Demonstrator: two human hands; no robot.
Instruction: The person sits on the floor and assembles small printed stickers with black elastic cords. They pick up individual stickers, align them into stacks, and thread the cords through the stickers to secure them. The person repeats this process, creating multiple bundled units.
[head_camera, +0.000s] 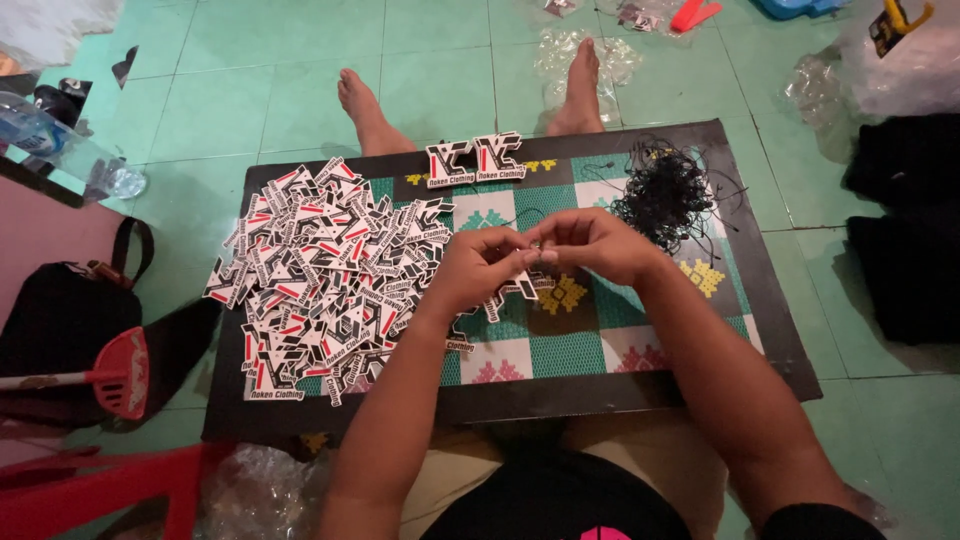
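My left hand (478, 268) and my right hand (590, 243) meet over the middle of a low board (770, 300) with a green, white and black patterned top. Both pinch one small black, white and red card tag (522, 285), which hangs below the fingers. A big heap of the same tags (320, 275) lies on the board's left half, just left of my left hand. A tangle of black strings (662, 195) lies at the board's far right, beyond my right hand. Two tags (475, 160) lie apart at the far edge.
My bare feet (365, 105) stick out past the board on a green tiled floor. A black bag (60, 320) and a red plastic dustpan (120, 372) lie at left. Dark folded cloth (905, 230) is at right, clear plastic wrap (575, 55) beyond the feet.
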